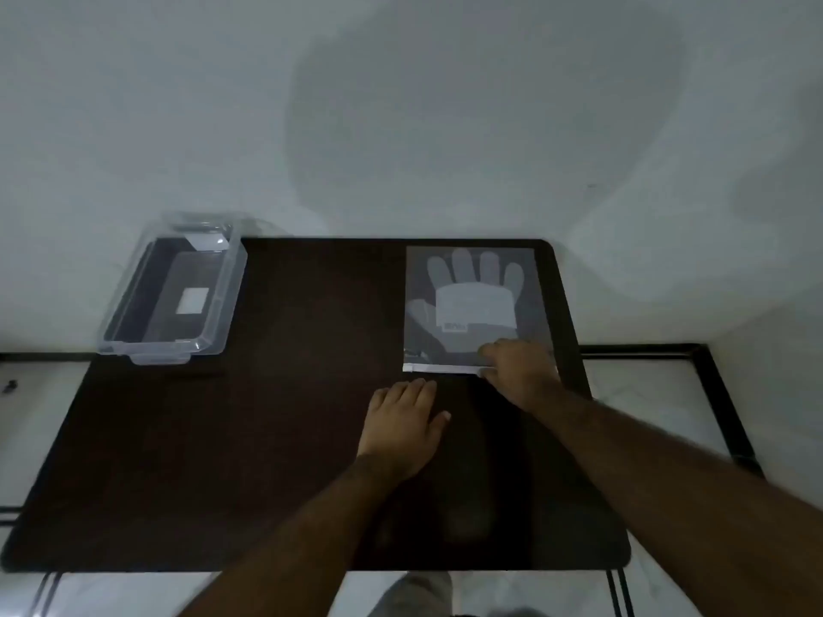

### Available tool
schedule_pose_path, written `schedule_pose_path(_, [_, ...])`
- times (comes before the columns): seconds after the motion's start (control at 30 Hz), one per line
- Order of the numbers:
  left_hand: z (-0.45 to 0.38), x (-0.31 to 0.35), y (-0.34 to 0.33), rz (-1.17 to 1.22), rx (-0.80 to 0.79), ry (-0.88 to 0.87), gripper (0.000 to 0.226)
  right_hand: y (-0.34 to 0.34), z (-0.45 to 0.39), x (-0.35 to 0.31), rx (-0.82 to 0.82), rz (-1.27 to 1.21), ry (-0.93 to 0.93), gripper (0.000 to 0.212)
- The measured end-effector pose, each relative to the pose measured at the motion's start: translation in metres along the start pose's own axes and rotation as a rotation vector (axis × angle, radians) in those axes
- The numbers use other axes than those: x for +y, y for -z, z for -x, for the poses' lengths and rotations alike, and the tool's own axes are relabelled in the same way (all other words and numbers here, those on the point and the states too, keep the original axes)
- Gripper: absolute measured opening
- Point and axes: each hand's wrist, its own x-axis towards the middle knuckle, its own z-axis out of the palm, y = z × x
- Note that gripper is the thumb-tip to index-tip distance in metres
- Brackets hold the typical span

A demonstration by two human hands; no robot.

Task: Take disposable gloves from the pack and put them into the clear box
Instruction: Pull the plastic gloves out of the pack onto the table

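On table: right hand pinching pack edge; left hand flat, spread.

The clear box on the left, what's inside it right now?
The clear box holds no gloves yet. Through it show only the dark table and a white label. The gloves remain in the pack, whose near edge is under the right hand.

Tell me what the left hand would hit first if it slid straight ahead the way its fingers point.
Probably the near white edge of the glove pack: the left hand lies flat on the table, fingers pointing toward it.
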Motion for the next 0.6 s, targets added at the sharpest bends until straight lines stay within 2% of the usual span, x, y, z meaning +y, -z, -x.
schedule_pose_path(0.13, [-0.018,0.014,-0.02,0.012,-0.03,0.001,0.067,0.001,-0.021,0.014,-0.172,0.072,0.149,0.037])
schedule_pose_path(0.2, [-0.026,0.021,-0.026,0.02,-0.035,0.008,0.067,0.002,-0.029,0.021,-0.209,0.091,0.208,0.037])
schedule_pose_path(0.47, [-0.044,0.04,-0.032,0.022,0.041,0.101,0.062,0.005,-0.039,0.037,-0.172,0.079,0.347,0.034])
schedule_pose_path(0.6, [-0.047,0.047,-0.038,0.019,0.038,0.157,0.062,0.003,-0.038,0.04,-0.131,0.15,0.416,0.037])
